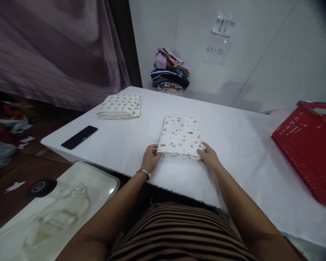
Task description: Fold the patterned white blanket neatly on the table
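Note:
A folded white cloth (180, 135) with a small scattered print lies flat on the white table (228, 145) in front of me. My left hand (151, 158) grips its near left corner, thumb on one side and fingers tucked at the edge. At the near right corner, my right hand (208, 156) pinches the layers the same way. The fingertips under the cloth are hidden. Farther back on the left rests a second folded cloth (120, 106), cream with a small green and grey print, touched by neither hand.
A black phone (80, 137) lies near the table's left edge. On the right stands a red plastic basket (309, 152). A stack of folded fabrics (170, 72) sits behind the table against the wall. A white lower surface (97, 177) adjoins at the left front.

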### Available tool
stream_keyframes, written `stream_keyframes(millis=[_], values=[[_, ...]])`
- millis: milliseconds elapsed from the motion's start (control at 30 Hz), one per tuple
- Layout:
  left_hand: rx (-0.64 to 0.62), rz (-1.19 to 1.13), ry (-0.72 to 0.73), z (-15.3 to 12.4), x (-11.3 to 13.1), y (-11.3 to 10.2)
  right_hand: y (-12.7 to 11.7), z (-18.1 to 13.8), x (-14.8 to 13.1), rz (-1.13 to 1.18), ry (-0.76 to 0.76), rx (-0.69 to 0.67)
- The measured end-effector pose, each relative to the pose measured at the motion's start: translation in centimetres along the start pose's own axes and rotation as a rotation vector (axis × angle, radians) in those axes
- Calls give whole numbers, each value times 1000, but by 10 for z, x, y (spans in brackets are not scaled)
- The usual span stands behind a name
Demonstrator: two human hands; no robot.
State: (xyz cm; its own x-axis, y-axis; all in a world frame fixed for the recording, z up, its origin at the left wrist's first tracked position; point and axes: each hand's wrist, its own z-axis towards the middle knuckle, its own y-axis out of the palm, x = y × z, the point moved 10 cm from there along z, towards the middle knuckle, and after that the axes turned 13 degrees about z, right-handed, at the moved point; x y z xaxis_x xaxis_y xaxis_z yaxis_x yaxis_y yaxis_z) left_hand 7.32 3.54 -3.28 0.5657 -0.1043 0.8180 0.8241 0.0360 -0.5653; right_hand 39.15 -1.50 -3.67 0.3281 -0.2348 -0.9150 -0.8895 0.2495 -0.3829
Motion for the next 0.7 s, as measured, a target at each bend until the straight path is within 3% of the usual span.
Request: stream_keyframes(millis=[133,267,400,467,567,700], values=[[47,50,80,2,3,-3,-1,-1,-6,-47,-11,6],[63,214,131,-2,12,-10,-2,-6,-17,-287,-51,16],[58,320,236,-9,30,-11,-2,-22,-51,-522,-364,159],[70,317,239,-10,33,-11,15,-37,-71,-535,-579,137],[106,298,206,-9,33,-15,58,-58,-93,-530,-799,-54],[114,318,240,-7,40,-16,106,-67,-113,-581,-852,-208]])
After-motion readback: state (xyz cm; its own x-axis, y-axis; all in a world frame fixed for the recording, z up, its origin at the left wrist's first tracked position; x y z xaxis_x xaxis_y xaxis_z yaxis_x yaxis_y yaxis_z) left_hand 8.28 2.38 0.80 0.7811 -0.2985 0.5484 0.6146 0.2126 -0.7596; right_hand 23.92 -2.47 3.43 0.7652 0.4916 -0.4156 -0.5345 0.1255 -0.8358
